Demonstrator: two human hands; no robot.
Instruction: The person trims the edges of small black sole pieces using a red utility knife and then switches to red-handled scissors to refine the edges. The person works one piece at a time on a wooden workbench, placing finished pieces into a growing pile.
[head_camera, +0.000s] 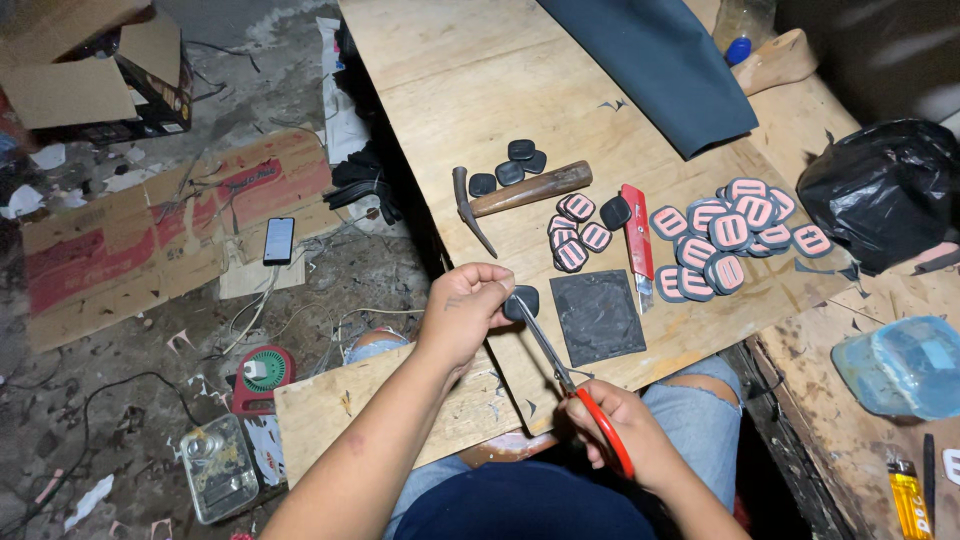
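- Pinching a small dark patch (522, 301) in the left hand (462, 310), grip closed on it at thumb and fingertips, just off the desk's (450, 90) near edge.
- Working red-handled scissors (570, 380) with the right hand (625, 435), fingers through the loops, grip closed on the handles; blade tips meeting the patch at its 5 o'clock side.
- Lying just at 3 o'clock of the patch: a dark square sheet (597, 316), flat on the desk.
- Resting at 12 o'clock of the sheet: a red knife (637, 243), pointing toward the near edge.
- Sitting at 11 o'clock of the sheet: a small cluster of pink-striped patches (573, 235), touching one another, one dark piece (615, 212) beside them.
- Spreading at 2 o'clock of the sheet: a bigger pile of pink-striped patches (730, 240), overlapping.
- Lying at 12 o'clock of the left hand: a hammer (520, 192) with wooden handle, four plain dark pieces (512, 165) just beyond it.
- Sitting at 3 o'clock on the desk: a black bag (885, 190); dark cloth (660, 60) draped at 12 o'clock.
- Lying on the floor at 9 o'clock: a phone (278, 240) on cardboard.
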